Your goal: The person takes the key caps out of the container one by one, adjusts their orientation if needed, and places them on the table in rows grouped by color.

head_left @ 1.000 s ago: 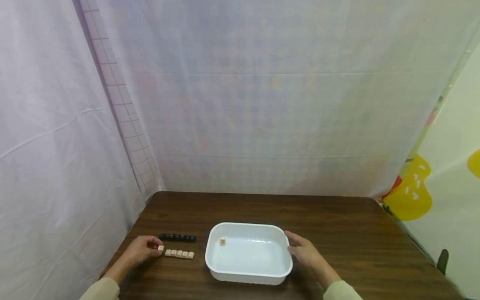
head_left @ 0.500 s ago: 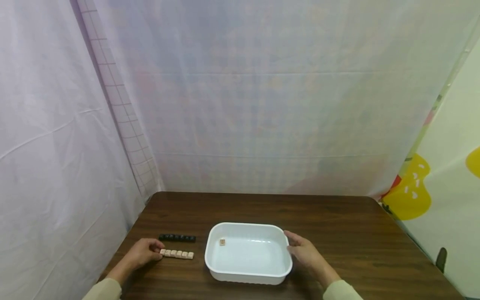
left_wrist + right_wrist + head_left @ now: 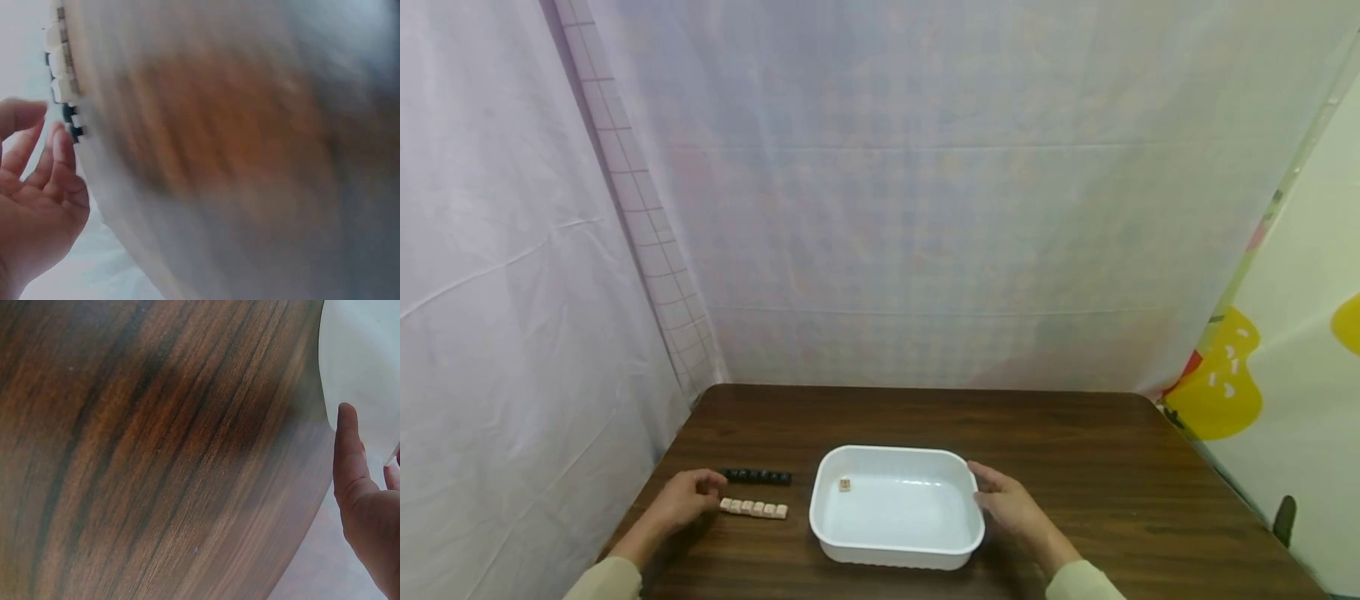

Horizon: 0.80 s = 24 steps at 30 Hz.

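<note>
In the head view, several cream keycaps with dark marks form a neat row at the left of the table. Just beyond them runs a parallel row of black keycaps. My left hand hovers at the left ends of both rows, its fingers loosely bent with nothing between them. It covers part of the black row's left end. A white plastic tray stands to the right of the rows, with one small tan keycap inside. My right hand rests against the tray's right side, thumb and fingers extended at the rim.
The brown wood-grain table carries everything. A white curtain hangs behind its far edge, and another sheet hangs on the left. A printed cloth with yellow shapes is at the right.
My left hand has set a cream keycap at the left end of the cream row and let it go. It has since risen slightly away toward the black row. The right hand has stayed at the tray.
</note>
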{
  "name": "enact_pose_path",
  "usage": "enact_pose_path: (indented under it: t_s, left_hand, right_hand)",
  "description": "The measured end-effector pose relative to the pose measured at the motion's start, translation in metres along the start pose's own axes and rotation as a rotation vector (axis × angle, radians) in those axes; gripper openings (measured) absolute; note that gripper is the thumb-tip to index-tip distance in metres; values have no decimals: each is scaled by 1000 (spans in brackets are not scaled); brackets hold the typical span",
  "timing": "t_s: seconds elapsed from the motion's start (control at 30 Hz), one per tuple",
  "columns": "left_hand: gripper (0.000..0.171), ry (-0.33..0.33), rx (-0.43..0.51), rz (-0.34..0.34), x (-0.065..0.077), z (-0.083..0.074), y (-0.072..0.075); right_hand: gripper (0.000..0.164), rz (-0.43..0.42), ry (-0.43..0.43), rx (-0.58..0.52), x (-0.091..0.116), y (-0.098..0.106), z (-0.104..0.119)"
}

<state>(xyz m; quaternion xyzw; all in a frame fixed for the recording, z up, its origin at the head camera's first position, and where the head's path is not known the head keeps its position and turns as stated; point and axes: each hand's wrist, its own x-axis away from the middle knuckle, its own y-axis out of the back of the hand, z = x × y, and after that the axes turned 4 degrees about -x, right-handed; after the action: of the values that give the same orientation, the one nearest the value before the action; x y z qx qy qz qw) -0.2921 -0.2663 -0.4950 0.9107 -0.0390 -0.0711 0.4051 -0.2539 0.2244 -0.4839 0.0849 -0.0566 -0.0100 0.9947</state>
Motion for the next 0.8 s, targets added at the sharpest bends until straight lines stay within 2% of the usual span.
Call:
enact_pose_path:
  t_s: [0.07, 0.17, 0.37, 0.5, 0.57, 0.63, 0.8]
  left_hand:
    - [25, 8, -8, -38, -2, -9, 1]
    - [24, -32, 1, -68, -8, -26, -2]
    - [21, -137, -1, -80, -27, -72, -28]
    - [19, -217, -27, -47, -37, -101, -52]
    - [19, -236, -60, -19, -39, -113, -64]
    - [18, -239, -106, 5, -41, -122, -73]
    - [19, -199, -226, 67, -45, -135, -92]
  right_hand:
    - [50, 4, 6, -4, 0, 0, 0]
    - [51, -2, 5, -2, 0, 0, 0]
    - [50, -6, 12, 22, -1, 1, 0]
    - [50, -3, 20, 32, -2, 1, 0]
    - [50, 0, 23, 34, -2, 1, 0]
    - [50, 3, 29, 31, -3, 1, 0]
    - [50, -2, 20, 29, -3, 1, -1]
